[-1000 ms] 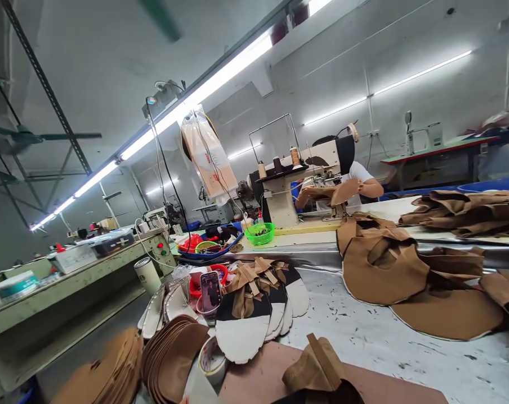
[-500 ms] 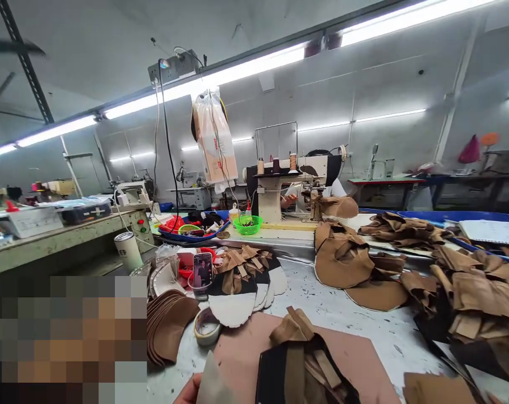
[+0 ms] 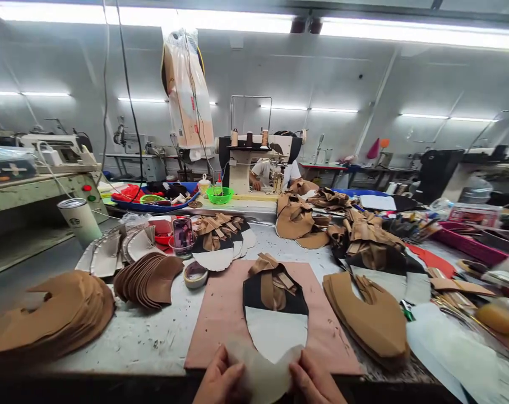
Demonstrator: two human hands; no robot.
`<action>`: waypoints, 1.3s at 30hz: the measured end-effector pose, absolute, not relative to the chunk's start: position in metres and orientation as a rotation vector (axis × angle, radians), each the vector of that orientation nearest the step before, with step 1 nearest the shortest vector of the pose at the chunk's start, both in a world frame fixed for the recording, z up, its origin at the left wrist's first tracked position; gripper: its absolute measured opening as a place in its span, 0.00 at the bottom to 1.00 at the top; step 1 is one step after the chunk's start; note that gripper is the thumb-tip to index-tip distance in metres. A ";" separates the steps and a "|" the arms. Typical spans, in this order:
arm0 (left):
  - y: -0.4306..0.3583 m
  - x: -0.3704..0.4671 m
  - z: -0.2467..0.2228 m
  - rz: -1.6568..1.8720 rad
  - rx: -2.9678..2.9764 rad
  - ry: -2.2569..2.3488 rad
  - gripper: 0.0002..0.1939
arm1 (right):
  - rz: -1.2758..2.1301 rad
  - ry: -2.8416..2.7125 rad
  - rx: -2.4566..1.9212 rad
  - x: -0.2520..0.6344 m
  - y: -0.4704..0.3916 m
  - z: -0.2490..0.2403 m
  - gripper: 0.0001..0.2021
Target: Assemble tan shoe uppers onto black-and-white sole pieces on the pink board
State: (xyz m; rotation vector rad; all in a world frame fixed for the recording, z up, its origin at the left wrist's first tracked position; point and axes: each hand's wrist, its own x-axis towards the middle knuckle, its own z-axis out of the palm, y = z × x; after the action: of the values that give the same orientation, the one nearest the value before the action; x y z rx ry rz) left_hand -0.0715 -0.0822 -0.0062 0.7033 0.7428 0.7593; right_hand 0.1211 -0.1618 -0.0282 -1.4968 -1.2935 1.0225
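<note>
My left hand (image 3: 221, 377) pinches the left end of a pale, curved, translucent piece (image 3: 258, 373) at the bottom centre. At its right end, my right hand (image 3: 313, 379) grips the same piece between thumb and fingers. Just beyond both hands, a shoe upper (image 3: 275, 328) with a white lower part, a black band and brown straps lies on a pink board (image 3: 221, 303). The piece overlaps the near edge of the board in view.
Brown cut pieces (image 3: 65, 314) are stacked at the left, others (image 3: 368, 314) at the right. A tape roll (image 3: 195, 275) and a phone (image 3: 183, 234) stand beyond the board's left side. A sewing machine (image 3: 240, 168) is behind; a person sits beyond it.
The view has swung right and down, levelling out. Both hands now show, holding the pale piece by its two ends; before, only some fingers on it showed at the bottom edge.
</note>
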 end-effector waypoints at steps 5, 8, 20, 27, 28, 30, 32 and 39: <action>-0.071 -0.062 -0.017 0.609 1.019 0.901 0.26 | 0.941 -1.197 -1.541 0.128 -0.160 -0.030 0.28; -0.048 -0.045 -0.006 0.524 1.584 1.018 0.22 | 0.631 -1.253 -1.687 0.157 -0.149 -0.019 0.23; -0.003 -0.013 0.002 0.089 2.257 1.106 0.15 | 0.743 -1.535 -2.057 0.204 -0.112 -0.008 0.12; -0.009 -0.008 0.006 -0.083 2.438 1.129 0.13 | 0.709 -1.586 -2.105 0.202 -0.113 -0.006 0.10; -0.010 -0.008 0.007 -0.092 2.454 1.144 0.13 | 0.682 -1.600 -2.130 0.201 -0.112 -0.005 0.10; -0.011 -0.007 0.008 -0.113 2.491 1.172 0.13 | 0.624 -1.629 -2.187 0.199 -0.112 -0.005 0.10; -0.012 -0.008 0.007 -0.130 2.547 1.223 0.11 | 0.566 -1.625 -2.248 0.201 -0.113 -0.007 0.12; -0.015 -0.018 -0.010 0.313 2.795 1.210 0.10 | 0.077 -1.427 -2.117 0.206 -0.123 -0.034 0.13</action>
State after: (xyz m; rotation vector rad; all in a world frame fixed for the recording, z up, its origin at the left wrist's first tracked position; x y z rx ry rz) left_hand -0.0183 -0.0150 -0.0104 2.7952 1.2104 0.3129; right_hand 0.2055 -0.1225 -0.0342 -2.1169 -1.4266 0.0772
